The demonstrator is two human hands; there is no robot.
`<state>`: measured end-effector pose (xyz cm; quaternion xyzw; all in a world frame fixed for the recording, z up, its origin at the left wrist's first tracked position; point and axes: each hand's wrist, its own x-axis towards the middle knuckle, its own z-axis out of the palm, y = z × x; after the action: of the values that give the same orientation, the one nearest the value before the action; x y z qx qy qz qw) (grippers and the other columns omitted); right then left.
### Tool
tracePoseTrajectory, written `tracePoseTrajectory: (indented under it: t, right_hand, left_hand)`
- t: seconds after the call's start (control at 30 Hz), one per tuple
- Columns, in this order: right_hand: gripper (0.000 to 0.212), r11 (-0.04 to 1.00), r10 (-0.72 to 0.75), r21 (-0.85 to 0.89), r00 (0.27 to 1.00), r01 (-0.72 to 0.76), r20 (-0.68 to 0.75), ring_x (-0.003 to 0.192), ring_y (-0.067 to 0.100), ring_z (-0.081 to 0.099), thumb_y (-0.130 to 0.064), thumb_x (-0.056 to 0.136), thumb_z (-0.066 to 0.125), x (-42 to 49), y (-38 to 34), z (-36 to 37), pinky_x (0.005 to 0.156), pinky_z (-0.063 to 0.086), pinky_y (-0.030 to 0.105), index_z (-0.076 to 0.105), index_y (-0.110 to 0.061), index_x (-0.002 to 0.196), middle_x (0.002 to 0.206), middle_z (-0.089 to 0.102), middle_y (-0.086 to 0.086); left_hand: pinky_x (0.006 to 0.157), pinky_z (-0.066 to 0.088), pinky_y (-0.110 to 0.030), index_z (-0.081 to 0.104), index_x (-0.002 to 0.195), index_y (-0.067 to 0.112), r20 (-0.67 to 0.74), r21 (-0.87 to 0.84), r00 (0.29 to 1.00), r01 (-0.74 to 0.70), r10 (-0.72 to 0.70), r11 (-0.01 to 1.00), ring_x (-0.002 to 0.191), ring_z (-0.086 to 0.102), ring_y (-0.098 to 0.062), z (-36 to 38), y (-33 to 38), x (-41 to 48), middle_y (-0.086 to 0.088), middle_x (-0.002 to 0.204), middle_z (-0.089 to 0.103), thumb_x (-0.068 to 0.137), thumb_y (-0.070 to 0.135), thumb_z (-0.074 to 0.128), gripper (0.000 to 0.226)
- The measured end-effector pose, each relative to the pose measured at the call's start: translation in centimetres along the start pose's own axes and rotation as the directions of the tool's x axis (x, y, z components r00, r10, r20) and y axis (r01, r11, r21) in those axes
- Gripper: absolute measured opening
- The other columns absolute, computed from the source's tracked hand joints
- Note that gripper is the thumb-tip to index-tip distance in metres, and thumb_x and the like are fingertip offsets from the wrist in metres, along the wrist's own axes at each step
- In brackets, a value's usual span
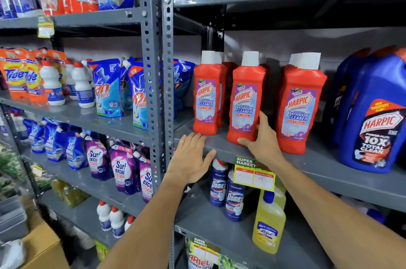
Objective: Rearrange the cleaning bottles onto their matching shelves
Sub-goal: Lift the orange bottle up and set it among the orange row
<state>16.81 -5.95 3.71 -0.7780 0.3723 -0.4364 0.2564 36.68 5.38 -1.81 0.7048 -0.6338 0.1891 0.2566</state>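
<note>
Your left hand (190, 160) lies flat and open on the near edge of the grey shelf (222, 145), fingers spread, holding nothing, just beside the leftmost red Harpic bottle (206, 98). Your right hand (262, 139) wraps the base of the middle red Harpic bottle (245, 101), thumb in front, fingers behind; it seems to stand upright on the shelf. Farther right stand more red bottles (299, 104) and a blue Harpic jug (371, 115).
</note>
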Motion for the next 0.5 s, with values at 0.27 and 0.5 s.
tracePoseTrajectory:
  t: [0.27,0.5]
  right_hand:
    - [0.097,1.0,0.005,-0.012,1.0,-0.005,-0.024,0.133,0.027,0.052,-0.017,0.078,0.086,0.25,0.15,0.78,0.107,0.047,0.054,0.023,-0.024,0.152,0.144,0.053,0.008]
    - [0.098,0.999,0.003,-0.037,1.0,-0.003,-0.011,0.136,0.027,0.048,-0.017,0.081,0.083,0.1,-0.01,0.83,0.111,0.045,0.051,0.019,-0.023,0.155,0.147,0.049,0.009]
  left_hand:
    - [0.122,0.008,-0.042,0.036,0.145,0.011,-0.008,0.015,1.0,0.005,-0.005,1.0,0.141,0.029,-0.025,0.15,-0.03,0.1,-0.008,0.148,0.042,0.098,0.056,0.024,0.067]
    - [0.121,0.005,-0.04,0.034,0.146,0.011,-0.012,0.011,1.0,0.0,0.0,1.0,0.142,0.026,-0.024,-0.02,0.09,-0.01,-0.008,0.15,0.04,0.099,0.055,0.026,0.065]
